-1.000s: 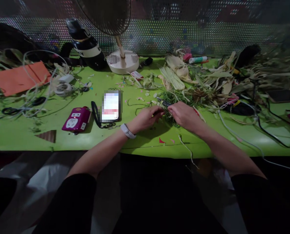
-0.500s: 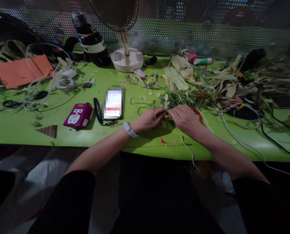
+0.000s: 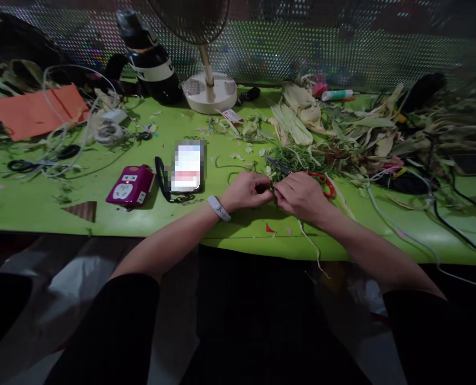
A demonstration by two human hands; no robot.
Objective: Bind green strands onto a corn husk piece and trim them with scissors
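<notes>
My left hand [image 3: 249,190], with a pale band on its wrist, is closed with thumb and fingers pinched near the table's front. Close against it is my right hand [image 3: 302,197], also closed, knuckles up. Whatever lies between the fingertips is small and mostly hidden. Just beyond my right hand lie scissors with red handles [image 3: 329,187], their blades pointing left and partly covered by the hand. A heap of green plant stems [image 3: 302,158] lies behind them. One pale strand [image 3: 312,243] trails down over the table edge below my right hand.
A phone [image 3: 187,167], a purple power adapter [image 3: 129,186] and a fan base [image 3: 209,95] stand on the left half. Corn husks [image 3: 291,123] and dry leaves cover the right. Cables [image 3: 406,235] run along the right side. A black bottle [image 3: 153,69] stands at the back.
Both hands stay close together; the left fingers have curled in and the right has turned slightly. More of the scissor blades shows now. The whole view has shifted a little.
</notes>
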